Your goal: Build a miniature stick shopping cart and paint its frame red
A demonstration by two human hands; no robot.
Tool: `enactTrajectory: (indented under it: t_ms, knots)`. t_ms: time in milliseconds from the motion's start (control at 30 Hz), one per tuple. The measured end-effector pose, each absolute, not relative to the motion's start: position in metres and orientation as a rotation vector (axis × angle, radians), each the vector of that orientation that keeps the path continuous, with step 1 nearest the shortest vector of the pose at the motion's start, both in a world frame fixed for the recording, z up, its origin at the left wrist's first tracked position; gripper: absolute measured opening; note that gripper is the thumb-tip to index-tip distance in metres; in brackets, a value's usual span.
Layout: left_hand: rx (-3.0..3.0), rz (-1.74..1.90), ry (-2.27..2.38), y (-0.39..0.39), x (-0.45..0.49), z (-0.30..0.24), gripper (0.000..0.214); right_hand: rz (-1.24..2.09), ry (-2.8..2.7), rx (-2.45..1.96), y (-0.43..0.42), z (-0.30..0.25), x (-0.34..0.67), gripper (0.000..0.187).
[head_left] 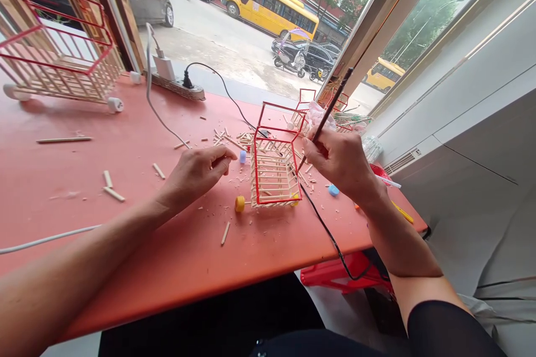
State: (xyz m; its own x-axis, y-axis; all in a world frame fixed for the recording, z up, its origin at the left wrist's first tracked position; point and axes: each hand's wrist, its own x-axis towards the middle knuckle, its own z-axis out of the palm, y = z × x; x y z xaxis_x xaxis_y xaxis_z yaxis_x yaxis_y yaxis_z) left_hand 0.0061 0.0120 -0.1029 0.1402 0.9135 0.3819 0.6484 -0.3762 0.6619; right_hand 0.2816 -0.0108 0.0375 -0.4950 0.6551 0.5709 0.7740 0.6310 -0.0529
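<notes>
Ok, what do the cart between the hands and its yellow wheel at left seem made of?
Cart: probably wooden sticks, pale and matte where bare; its red edges look painted. Yellow wheel: likely plastic, given its smooth, even colour, though painted wood is possible.

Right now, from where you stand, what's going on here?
A person's right hand holds a slender dark tool, its lower end by the right side of a small red-edged wooden cart; contact is hard to judge. The left hand is left of the cart, close to a blue wheel. The cart stands on a red table among scattered stick pieces. Another red-edged cart stands at far left.
</notes>
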Motion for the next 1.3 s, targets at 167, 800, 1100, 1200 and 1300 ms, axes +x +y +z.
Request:
enactTrajectory:
  t_ms: [167,800,1100,1200,1300]
  knots:
    - [2.092,1.114,1.515,0.013,0.006,-0.105,0.037,-0.322,-2.283,-1.149,-0.009,0.038,0.276,0.030]
    - [2.098,1.170,1.506,0.014,0.005,-0.103,0.035,-0.296,-2.314,-1.232,-0.003,0.042,0.275,0.035]
    - [2.113,1.127,1.492,0.013,0.004,-0.101,0.035,-0.209,-2.397,-1.257,-0.030,0.045,0.279,0.030]
    - [2.116,1.120,1.503,0.012,0.003,-0.101,0.036,-0.225,-2.353,-1.257,-0.029,0.044,0.279,0.033]
    - [2.117,1.121,1.505,0.011,0.004,-0.101,0.036,-0.231,-2.316,-1.223,-0.028,0.044,0.278,0.038]
